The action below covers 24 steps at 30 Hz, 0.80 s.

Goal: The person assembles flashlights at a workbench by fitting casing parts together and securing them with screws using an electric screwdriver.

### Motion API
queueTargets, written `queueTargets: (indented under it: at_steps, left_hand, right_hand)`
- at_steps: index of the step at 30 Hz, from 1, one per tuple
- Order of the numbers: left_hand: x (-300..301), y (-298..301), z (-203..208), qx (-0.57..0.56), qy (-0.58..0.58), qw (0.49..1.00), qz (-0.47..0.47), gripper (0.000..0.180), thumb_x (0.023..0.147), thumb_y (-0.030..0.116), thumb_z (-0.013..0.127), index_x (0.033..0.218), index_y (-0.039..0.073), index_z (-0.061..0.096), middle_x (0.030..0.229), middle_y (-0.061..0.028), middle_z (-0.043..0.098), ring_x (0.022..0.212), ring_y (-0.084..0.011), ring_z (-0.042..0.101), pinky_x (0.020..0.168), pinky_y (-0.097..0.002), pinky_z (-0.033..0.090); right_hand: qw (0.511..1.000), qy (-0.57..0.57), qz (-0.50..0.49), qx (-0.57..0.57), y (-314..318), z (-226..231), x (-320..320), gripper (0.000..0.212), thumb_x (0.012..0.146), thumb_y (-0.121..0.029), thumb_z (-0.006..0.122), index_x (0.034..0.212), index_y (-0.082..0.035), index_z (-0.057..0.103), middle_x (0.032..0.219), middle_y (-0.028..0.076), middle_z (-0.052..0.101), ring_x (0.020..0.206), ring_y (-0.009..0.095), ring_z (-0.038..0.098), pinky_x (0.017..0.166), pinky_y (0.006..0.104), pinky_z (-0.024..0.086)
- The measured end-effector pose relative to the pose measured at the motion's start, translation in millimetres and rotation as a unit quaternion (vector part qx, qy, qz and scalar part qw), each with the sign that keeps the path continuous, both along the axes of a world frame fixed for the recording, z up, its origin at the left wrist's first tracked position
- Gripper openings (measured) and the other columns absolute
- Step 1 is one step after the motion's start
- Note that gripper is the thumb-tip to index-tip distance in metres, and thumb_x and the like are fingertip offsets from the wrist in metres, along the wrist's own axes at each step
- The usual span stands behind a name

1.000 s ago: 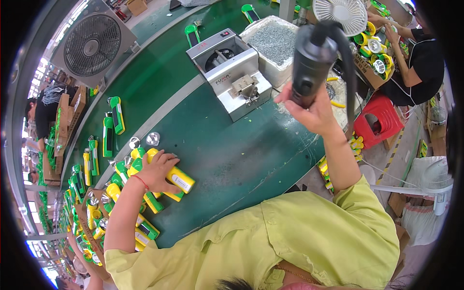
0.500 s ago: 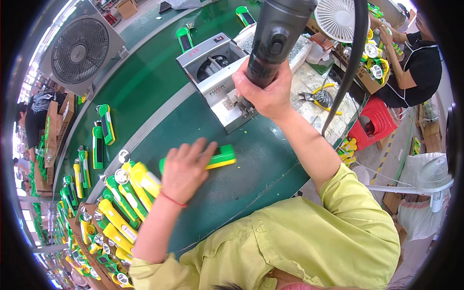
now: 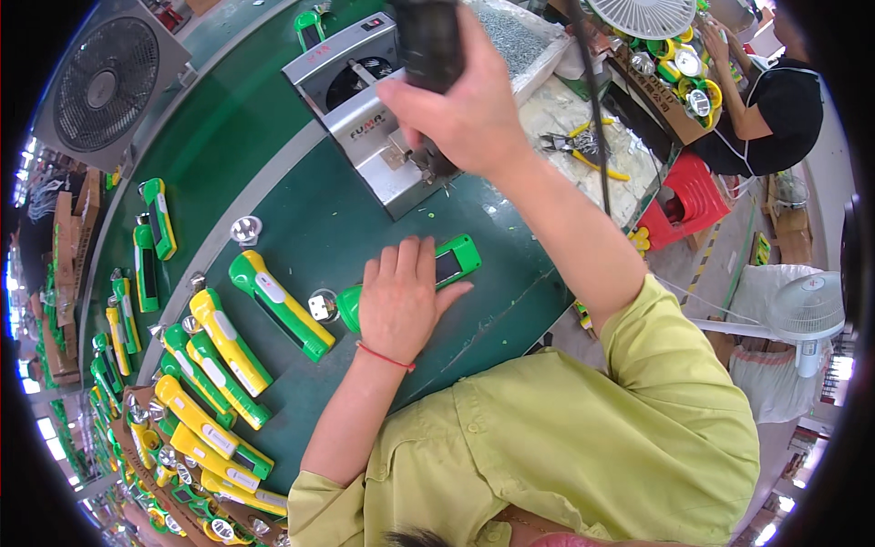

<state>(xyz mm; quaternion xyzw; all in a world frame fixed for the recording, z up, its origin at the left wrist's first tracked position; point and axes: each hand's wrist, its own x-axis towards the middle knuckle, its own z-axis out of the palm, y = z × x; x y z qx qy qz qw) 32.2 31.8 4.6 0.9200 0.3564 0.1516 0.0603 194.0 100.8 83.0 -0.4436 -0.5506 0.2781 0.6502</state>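
My left hand (image 3: 398, 296) lies over a green flashlight (image 3: 463, 256) on the dark green table, thumb stretched along its near side. The flashlight's dark panel faces up, and my palm and fingers cover its middle. A silver reflector (image 3: 323, 305) sits by its wide end; whether it is joined there I cannot tell. My right hand (image 3: 465, 100) grips a black electric screwdriver (image 3: 428, 46), held upright over the front of a grey metal screw feeder (image 3: 374, 132). The tool's lower end is mostly hidden behind my hand.
Several green and yellow flashlights (image 3: 223, 342) lie along the left, one (image 3: 283, 305) close to my left hand. More sit on the curved belt (image 3: 219, 137). Yellow-handled pliers (image 3: 588, 150) rest right of the feeder. A black cable (image 3: 594, 109) hangs there. Another person (image 3: 761, 118) works at far right.
My left hand has come to rest on the flashlight, which is turned at a new slant. My right hand still holds the screwdriver at the feeder. The whole view has shifted.
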Motion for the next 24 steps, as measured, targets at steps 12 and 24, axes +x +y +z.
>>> queueTargets:
  at_steps: [12,24]
  left_hand:
    - [5,3,-3,-0.026,0.012,0.999,0.018,0.052,0.076,0.044,0.064,0.107,0.002,0.058,0.090,-0.0075,0.052,0.079,-0.0236,0.051,0.068,-0.0346,0.042]
    - [2,5,-7,-0.047,0.019,0.999,0.019,0.052,0.074,0.043,0.065,0.105,0.003,0.057,0.087,-0.0056,0.052,0.079,-0.0213,0.052,0.067,-0.0334,0.041]
  right_hand:
    - [0.994,0.109,-0.032,0.013,-57,-40,-1,0.052,0.072,0.000,0.069,0.116,-0.001,0.040,0.094,0.004,0.054,0.075,0.008,0.055,0.064,0.0229,0.047]
    - [0.997,0.021,-0.070,-0.006,-63,-76,-16,0.060,0.068,-0.002,0.072,0.120,0.001,0.041,0.104,0.011,0.056,0.092,0.016,0.056,0.080,0.0279,0.045]
